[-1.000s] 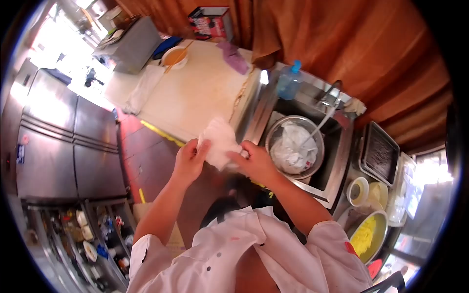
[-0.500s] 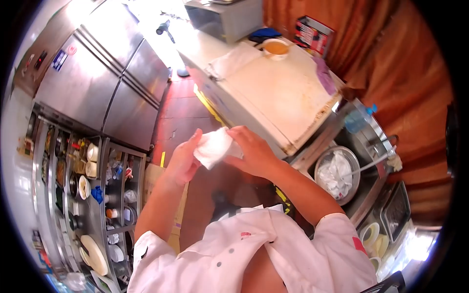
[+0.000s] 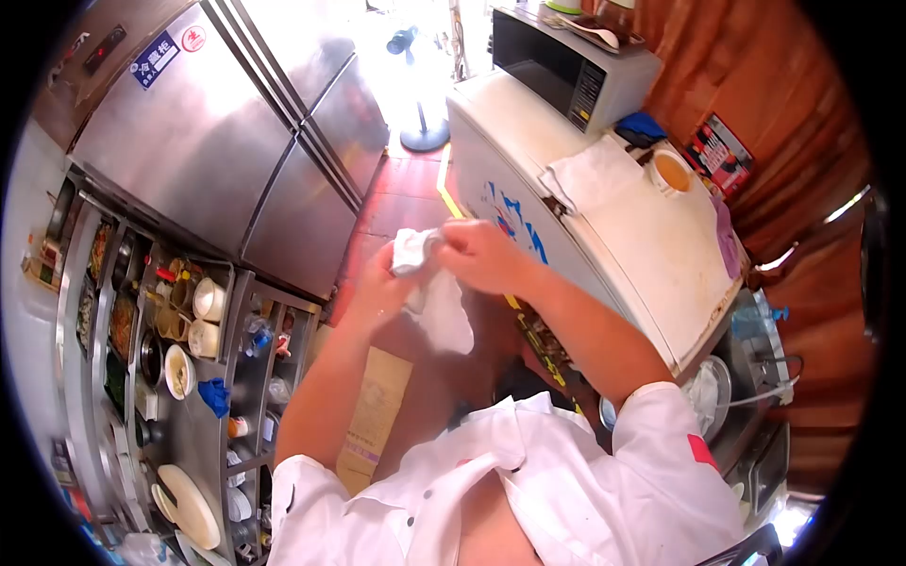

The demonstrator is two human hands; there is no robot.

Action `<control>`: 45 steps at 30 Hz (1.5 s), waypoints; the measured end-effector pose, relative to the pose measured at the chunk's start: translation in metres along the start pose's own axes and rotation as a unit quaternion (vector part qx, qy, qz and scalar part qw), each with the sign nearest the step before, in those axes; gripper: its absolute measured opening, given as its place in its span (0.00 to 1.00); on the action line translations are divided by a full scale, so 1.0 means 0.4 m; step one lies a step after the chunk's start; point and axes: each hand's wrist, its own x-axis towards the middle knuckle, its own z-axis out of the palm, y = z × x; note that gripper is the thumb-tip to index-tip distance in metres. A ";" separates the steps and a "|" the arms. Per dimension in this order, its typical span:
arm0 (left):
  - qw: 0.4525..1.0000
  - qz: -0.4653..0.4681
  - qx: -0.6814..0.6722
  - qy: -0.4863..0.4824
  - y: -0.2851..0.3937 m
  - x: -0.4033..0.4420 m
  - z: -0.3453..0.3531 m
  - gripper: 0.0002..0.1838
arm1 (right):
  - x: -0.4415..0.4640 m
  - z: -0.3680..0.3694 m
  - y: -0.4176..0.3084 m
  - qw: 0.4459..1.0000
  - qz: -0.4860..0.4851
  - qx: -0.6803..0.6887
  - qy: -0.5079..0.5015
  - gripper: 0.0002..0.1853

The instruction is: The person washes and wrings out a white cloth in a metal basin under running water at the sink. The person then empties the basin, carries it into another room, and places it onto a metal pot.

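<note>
A white cloth (image 3: 444, 316) hangs in front of my chest, bunched at the top and loose at its lower end. My left hand (image 3: 380, 283) is closed on the bunched part from the left side. From the right, my right hand (image 3: 486, 257) grips the cloth with bent fingers near the same bunch. The fingertips of both hands are partly hidden by the cloth and slightly blurred. Below the hands lies the dark red floor, and the cloth touches nothing but my hands.
At right stands a white chest freezer (image 3: 651, 274) with a microwave (image 3: 566, 71), a bowl of orange liquid (image 3: 671, 174) and a folded cloth (image 3: 590, 176) on top. Steel fridge doors (image 3: 189, 141) and shelves with containers line the left. A sink basin (image 3: 722, 396) is at lower right.
My view has swung right and along the aisle, showing more of the freezer and microwave. The cloth, compact in my hands before, now has a long end hanging down.
</note>
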 end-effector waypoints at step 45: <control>0.938 -0.081 0.069 -0.329 -0.195 1.962 -0.620 0.12 | 1.688 -0.305 0.643 0.975 0.179 -0.032 0.132 0.19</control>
